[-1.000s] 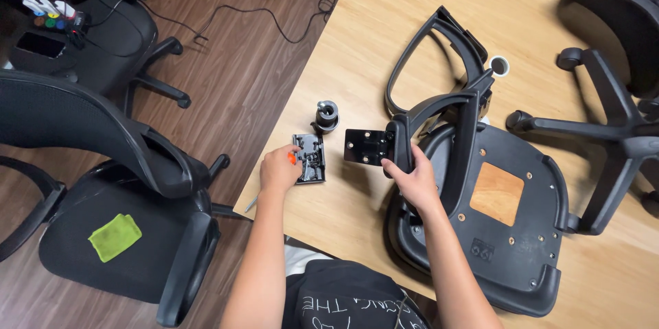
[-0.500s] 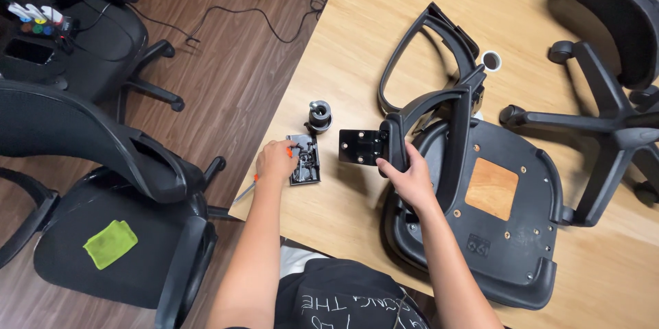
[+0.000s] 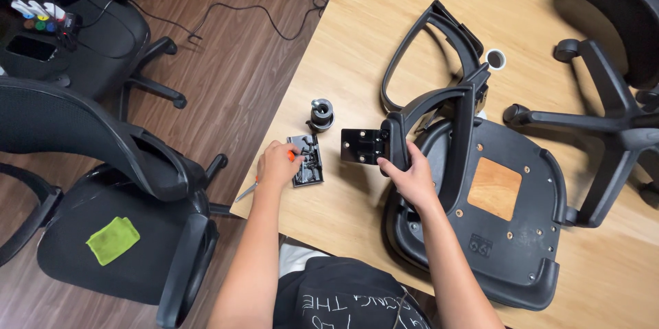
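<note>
head view, straight down (close)

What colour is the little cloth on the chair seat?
Bright yellow-green; the cloth shows clearly in the head view.

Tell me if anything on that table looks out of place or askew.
Yes: the black office chair seat lies upside down on the light wooden table, its wooden underside panel exposed. A detached black armrest loop lies loose beside it.
</note>
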